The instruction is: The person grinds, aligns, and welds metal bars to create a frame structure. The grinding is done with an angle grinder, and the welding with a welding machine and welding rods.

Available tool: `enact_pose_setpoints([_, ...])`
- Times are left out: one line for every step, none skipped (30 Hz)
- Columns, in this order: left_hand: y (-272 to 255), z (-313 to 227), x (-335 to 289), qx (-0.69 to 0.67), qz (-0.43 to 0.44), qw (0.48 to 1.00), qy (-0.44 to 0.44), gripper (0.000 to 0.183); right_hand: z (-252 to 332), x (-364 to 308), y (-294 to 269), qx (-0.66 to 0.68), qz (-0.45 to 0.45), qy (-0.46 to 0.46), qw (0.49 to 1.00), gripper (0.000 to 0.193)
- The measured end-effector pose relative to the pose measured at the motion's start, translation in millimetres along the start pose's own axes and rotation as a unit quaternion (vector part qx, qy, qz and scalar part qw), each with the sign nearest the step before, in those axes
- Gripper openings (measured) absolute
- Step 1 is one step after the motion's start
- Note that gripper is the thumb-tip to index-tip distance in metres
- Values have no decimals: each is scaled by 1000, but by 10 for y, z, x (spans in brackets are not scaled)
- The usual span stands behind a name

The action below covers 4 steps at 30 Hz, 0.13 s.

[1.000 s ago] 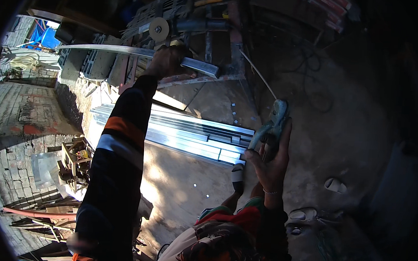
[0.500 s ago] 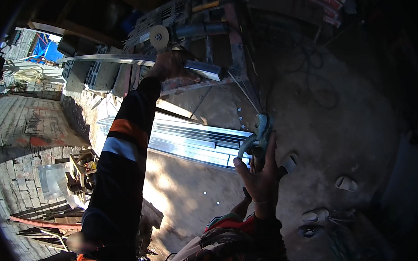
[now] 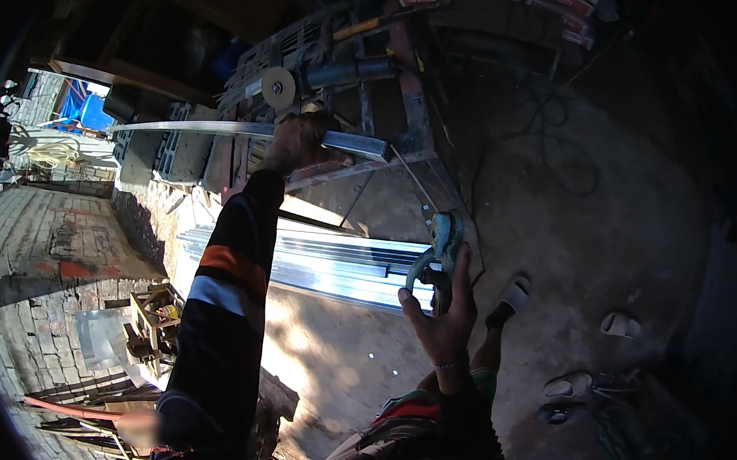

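My left hand (image 3: 298, 141) is closed around a long silver metal tube (image 3: 198, 127) near its right end. The tube runs far to the left, above a dark reddish metal frame bench (image 3: 414, 106). Lower and to the right, my right hand (image 3: 447, 323) grips a teal loop-handled hand tool (image 3: 442, 239). From its top a thin metal rod (image 3: 411, 176) slants up toward the tube's end; I cannot tell whether they touch. My thumb presses the loop, while the palm hides part of the grip. Behind my left hand lies an angle grinder (image 3: 340, 74) with a pale disc.
Several silver metal profiles (image 3: 332, 266) lie on the floor below the bench. Concrete blocks (image 3: 184, 147) stand left of it. A dark cable (image 3: 558, 157) curls on the floor, and slippers (image 3: 568, 384) lie at the right. Timber scraps (image 3: 96, 411) are piled at lower left.
My right hand and the teal tool have shifted slightly left and down. The left hand keeps its hold on the tube. My view has moved a little, and one foot now shows at right.
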<state>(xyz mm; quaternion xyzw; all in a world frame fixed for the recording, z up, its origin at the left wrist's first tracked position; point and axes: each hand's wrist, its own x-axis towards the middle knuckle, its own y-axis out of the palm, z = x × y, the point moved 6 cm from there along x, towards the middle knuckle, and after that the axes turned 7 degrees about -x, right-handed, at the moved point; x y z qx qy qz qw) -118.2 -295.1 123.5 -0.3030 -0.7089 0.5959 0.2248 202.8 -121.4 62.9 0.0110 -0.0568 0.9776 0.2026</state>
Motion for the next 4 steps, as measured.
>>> enact_pose_setpoints([-13, -2, 6, 1, 0, 1000, 1, 55, -3, -3, 19, 6, -6, -3, 1000, 106])
enact_pose_setpoints([-13, -14, 20, 11, 11, 1000, -9, 56, -20, 0, 26, 12, -13, -6, 1000, 106])
enact_pose_setpoints([-15, -26, 30, 21, 22, 999, -18, 57, -52, 4, 36, -2, -9, -4, 1000, 106])
enact_pose_setpoints([-35, -31, 50, 22, 22, 999, -16, 57, -81, 8, 52, -14, -6, -2, 1000, 107])
